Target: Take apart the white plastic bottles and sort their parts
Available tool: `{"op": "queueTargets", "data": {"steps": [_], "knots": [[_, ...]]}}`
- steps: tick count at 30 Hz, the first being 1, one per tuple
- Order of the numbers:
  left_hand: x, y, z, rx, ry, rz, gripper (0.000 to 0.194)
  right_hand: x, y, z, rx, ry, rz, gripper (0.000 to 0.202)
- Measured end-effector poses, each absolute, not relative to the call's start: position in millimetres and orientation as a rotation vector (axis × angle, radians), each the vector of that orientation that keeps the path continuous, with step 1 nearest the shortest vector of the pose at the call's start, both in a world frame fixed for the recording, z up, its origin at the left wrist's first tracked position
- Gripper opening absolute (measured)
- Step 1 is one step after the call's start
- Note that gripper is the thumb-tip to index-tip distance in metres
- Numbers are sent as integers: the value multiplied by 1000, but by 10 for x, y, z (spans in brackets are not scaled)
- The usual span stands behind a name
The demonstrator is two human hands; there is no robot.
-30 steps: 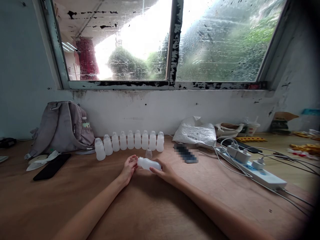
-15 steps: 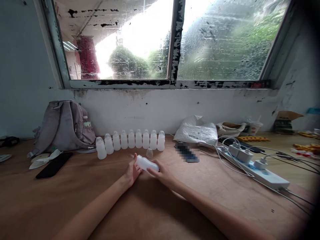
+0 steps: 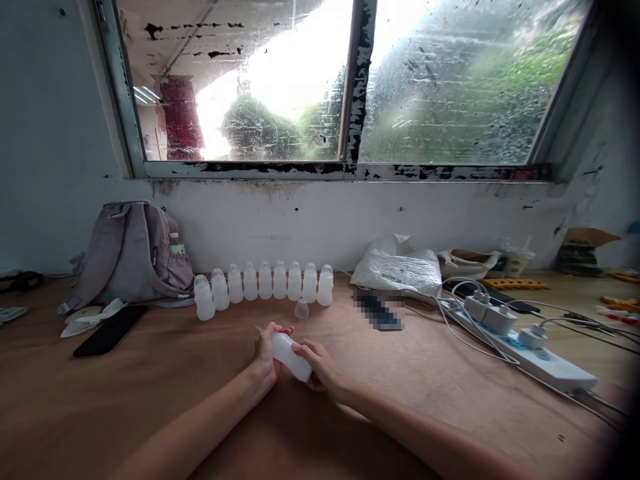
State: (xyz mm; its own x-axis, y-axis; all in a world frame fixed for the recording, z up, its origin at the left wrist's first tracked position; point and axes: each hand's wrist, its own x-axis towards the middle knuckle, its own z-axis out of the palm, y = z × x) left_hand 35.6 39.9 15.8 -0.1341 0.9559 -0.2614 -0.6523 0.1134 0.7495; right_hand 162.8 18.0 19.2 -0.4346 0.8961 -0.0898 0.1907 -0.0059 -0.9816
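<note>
Above the tabletop point(image 3: 150, 387), frosted-white bottle point(image 3: 290, 357)

Left grip point(image 3: 267, 351) seemingly round neck of bottle point(image 3: 291, 357); right grip point(image 3: 321, 366) on body.

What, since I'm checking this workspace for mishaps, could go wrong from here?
The slanted bottle, held between the left hand and right hand, might slip if either grip loosens. The small clear cap stands unheld just beyond the hands, so a stray knuckle could knock it away. Behind it, the row of bottles stands close together; a bump to one could topple others.
</note>
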Motion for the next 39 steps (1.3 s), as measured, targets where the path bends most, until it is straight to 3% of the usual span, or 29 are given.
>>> {"op": "queueTargets", "data": {"steps": [6,14,17,19,25,39], "knots": [[309,481,175,776,649,1493,28,1522,317,25,-893,-1545,1462,35],[122,599,84,1036,819,1653,36,1478,927,39,-890,-1944,743,37],[-11,679,89,1023,895,1694,39,1555,1285,90,-1111,-1845,336,29],[-81,725,80,1028,943,1699,40,1611,1470,117,-1169,-1816,297,26],[-156,800,-18,994,1054,1663,47,1670,1626,138,-1322,-1769,529,30],[-134,778,-30,1184,1036,1600,40,1801,1632,565,-898,-1568,1090,39]]}}
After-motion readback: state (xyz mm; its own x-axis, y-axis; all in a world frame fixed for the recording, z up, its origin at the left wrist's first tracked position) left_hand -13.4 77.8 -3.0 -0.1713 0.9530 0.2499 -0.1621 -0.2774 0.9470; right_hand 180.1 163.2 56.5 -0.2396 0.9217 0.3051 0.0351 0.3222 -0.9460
